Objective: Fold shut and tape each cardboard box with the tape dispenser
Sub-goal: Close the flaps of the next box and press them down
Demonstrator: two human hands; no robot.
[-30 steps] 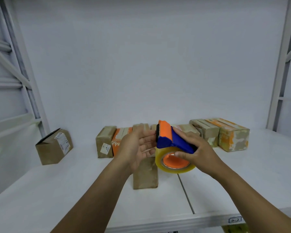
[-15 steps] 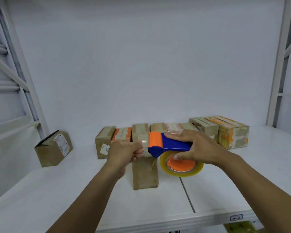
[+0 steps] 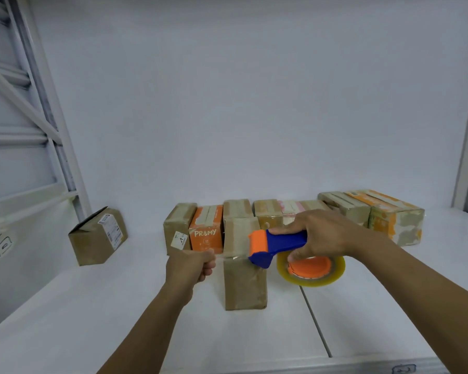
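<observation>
A tall brown cardboard box [image 3: 243, 282] stands upright in the middle of the white shelf, its flaps shut. My right hand [image 3: 323, 233] grips the blue and orange tape dispenser [image 3: 278, 245], whose roll of clear tape [image 3: 310, 271] hangs beside the box's top right. My left hand [image 3: 191, 264] is at the box's upper left, fingers curled, pinching the free end of a clear tape strip [image 3: 231, 257] stretched across the box's front from the dispenser head.
A row of several taped boxes [image 3: 206, 230] lines the back wall, running right to an orange and brown one [image 3: 395, 217]. A lone brown box with a label [image 3: 97, 236] sits at the left. Shelf posts [image 3: 43, 103] stand at both sides.
My left hand closed on the tape end and pulled it left and down, away from the dispenser. My right hand lowered and levelled the dispenser beside the box.
</observation>
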